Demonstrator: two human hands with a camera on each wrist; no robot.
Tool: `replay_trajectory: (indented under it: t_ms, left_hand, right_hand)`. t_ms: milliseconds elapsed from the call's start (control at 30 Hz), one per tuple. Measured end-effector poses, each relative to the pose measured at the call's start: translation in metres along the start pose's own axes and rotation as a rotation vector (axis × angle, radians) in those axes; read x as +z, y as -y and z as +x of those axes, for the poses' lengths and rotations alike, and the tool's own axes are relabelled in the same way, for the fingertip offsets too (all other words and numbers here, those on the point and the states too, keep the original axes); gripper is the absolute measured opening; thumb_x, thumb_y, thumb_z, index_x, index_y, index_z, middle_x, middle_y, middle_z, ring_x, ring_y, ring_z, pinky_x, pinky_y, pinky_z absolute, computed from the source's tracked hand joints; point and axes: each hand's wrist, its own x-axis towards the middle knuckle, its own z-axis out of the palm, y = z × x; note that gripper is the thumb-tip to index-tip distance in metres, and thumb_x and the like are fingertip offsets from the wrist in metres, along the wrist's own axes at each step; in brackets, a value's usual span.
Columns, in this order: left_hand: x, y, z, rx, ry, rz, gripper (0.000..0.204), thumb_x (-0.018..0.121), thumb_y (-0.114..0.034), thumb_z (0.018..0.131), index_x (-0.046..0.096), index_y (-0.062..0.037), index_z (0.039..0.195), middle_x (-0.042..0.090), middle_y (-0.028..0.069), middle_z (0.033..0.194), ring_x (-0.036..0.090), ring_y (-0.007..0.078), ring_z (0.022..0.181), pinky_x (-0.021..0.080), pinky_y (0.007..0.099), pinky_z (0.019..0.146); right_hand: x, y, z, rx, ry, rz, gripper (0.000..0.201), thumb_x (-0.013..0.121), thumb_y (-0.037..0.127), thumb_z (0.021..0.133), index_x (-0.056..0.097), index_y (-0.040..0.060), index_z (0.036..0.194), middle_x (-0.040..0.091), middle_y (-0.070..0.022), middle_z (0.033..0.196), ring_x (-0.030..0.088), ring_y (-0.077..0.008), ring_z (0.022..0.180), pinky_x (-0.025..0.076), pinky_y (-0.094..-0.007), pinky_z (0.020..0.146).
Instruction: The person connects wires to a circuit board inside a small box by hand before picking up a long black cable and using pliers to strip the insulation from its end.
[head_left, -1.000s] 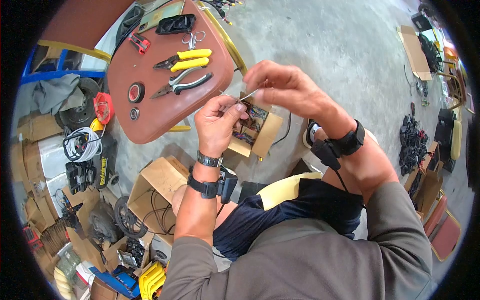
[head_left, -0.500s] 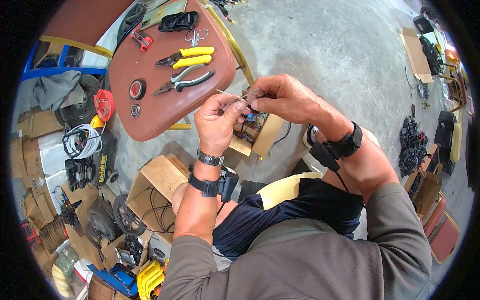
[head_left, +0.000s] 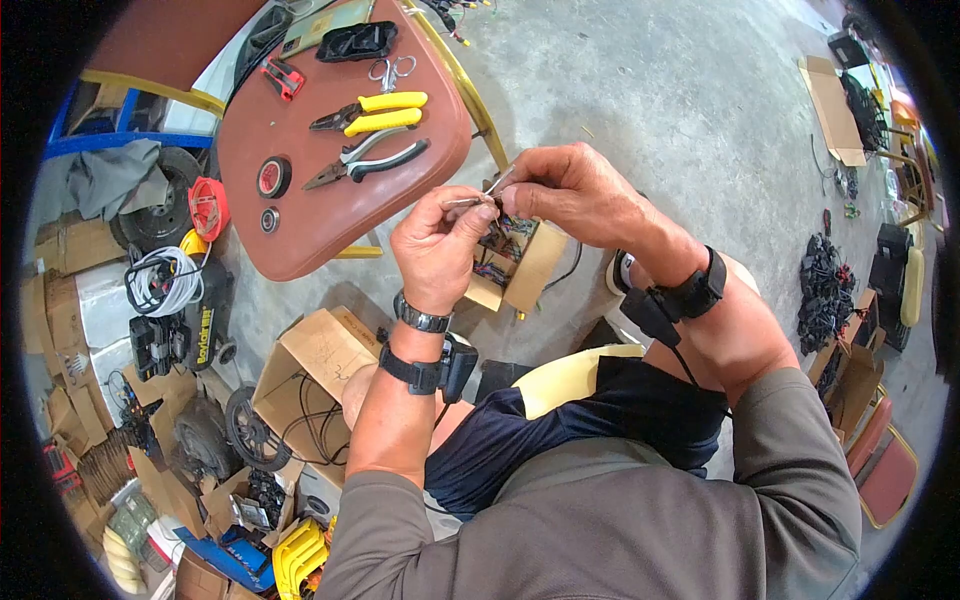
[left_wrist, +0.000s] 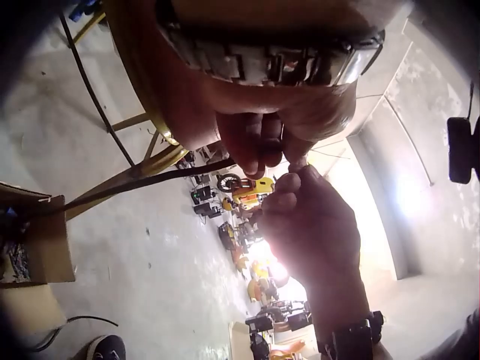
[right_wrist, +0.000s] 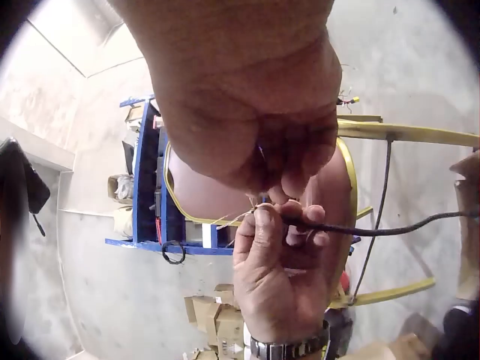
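My left hand (head_left: pixel 437 245) pinches the end of a black cable (right_wrist: pixel 375 230) between thumb and fingers. Thin, pale wire strands (right_wrist: pixel 229 223) fan out from that end, past the thumb tip. Close against it, my right hand (head_left: pixel 575 195) pinches strands with thumb and forefinger. In the right wrist view the right hand's fingertips are in deep shadow. From the left hand the cable runs off toward an open cardboard box (left_wrist: pixel 56 247).
On the brown seat (head_left: pixel 330 215) lie yellow-handled pliers (head_left: pixel 385 112), grey-black pliers (head_left: pixel 370 165), small scissors (head_left: pixel 390 72), a roll of tape (head_left: pixel 273 178) and a red tool (head_left: pixel 283 80). Below the hands stands a cardboard box (head_left: pixel 535 265) holding wires. Another box (head_left: pixel 310 370) sits near the knee.
The right hand has come in leftward to the left fingertips and now grasps strands there. A strand that stuck out up and left now lies lower across the left fingers.
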Motion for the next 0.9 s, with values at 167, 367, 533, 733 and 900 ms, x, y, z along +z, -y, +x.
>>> replay_trajectory:
  t_ms: [167,367,533,733,900]
  left_hand:
    - [0.005,-0.004,-0.001,-0.048,0.009,-0.094,0.019,0.067,0.002,0.091,0.066,0.001,0.11,0.072,0.0116,0.095,0.07,0.0172,0.084,0.059,0.0293,0.072]
    - [0.007,-0.011,0.0,-0.062,0.017,-0.126,0.017,0.065,0.004,0.091,0.066,0.002,0.108,0.071,0.0088,0.095,0.07,0.0134,0.085,0.058,0.0259,0.072]
    - [0.006,-0.008,0.0,-0.062,-0.022,-0.128,0.016,0.065,0.003,0.092,0.067,0.0016,0.108,0.071,0.008,0.095,0.069,0.0136,0.086,0.058,0.0259,0.073]
    - [0.002,0.001,0.003,-0.046,-0.014,-0.016,0.016,0.065,-0.001,0.093,0.066,0.0026,0.109,0.07,0.0099,0.096,0.068,0.0163,0.084,0.058,0.0286,0.071]
    - [0.003,0.001,0.004,-0.059,0.064,0.11,0.014,0.066,0.001,0.092,0.068,0.004,0.105,0.068,0.0073,0.093,0.066,0.0121,0.079,0.054,0.0242,0.066]
  right_hand:
    - [0.0,0.001,0.003,0.034,-0.055,-0.027,0.014,0.068,0.011,0.093,0.069,-0.0023,0.1,0.069,-0.0023,0.088,0.06,-0.007,0.083,0.051,-0.0257,0.076]
    - [0.001,-0.003,0.007,0.014,-0.096,0.092,0.01,0.068,0.008,0.092,0.069,-0.0008,0.097,0.068,-0.0009,0.086,0.059,-0.0058,0.082,0.05,-0.0239,0.075]
    - [0.004,-0.007,0.006,-0.026,-0.12,0.045,0.009,0.067,0.008,0.092,0.069,-0.0006,0.096,0.067,-0.0001,0.085,0.059,-0.0055,0.082,0.05,-0.0238,0.075]
    - [0.005,0.007,-0.002,-0.117,-0.087,-0.151,0.01,0.065,0.008,0.093,0.067,-0.0014,0.097,0.068,-0.0035,0.084,0.06,-0.0074,0.081,0.051,-0.0269,0.073]
    - [-0.006,0.008,-0.003,-0.269,-0.12,-0.508,0.01,0.067,0.009,0.09,0.067,0.001,0.096,0.068,-0.0097,0.084,0.066,-0.0211,0.078,0.051,-0.0329,0.071]
